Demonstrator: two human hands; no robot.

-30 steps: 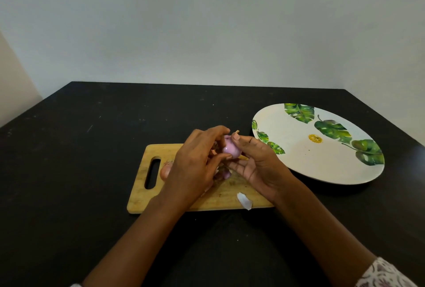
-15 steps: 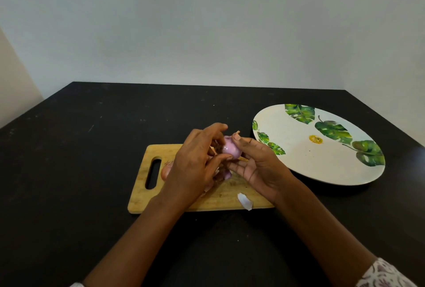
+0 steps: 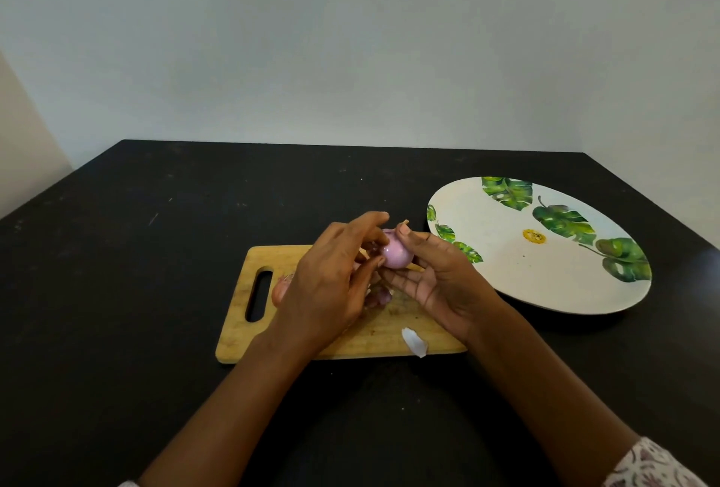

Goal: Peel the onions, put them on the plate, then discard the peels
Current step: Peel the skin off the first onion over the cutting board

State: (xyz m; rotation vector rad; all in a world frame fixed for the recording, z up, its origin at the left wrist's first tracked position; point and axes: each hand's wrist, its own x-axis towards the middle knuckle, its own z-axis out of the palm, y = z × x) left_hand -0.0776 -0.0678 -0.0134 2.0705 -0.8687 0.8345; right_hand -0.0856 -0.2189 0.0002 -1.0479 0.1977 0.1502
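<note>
Here, both hands meet above the far edge of the board (image 3: 335, 342), sharing one small pink onion (image 3: 395, 254). The right hand (image 3: 440, 284) cradles it from the right, thumb pressed on its top and fingers curled beneath. The left hand (image 3: 331, 284) pinches at the onion's left side with thumb and fingertips. The bulb looks glossy and mostly bare; a thin tan strip of skin sticks out beside it, under the right fingers.

The board is wooden with a slot handle at its left end, and it lies on a black table (image 3: 136, 291). The left hand covers much of the board's middle. Peeking out at its left edge is a pale pinkish lump (image 3: 279, 289), likely another onion, though most of it is hidden. More pink bits (image 3: 382, 296) show below the joined fingers; whether they are peel or bulb cannot be told. A white peel (image 3: 415, 342) lies at the board's near edge, partly overhanging it.

The plate (image 3: 506, 252) sits to the right of the board, close to its far right corner. It is white with green leaf prints and a small yellow mark, and holds no onions. A patterned sleeve (image 3: 654, 467) shows at the lower right.
</note>
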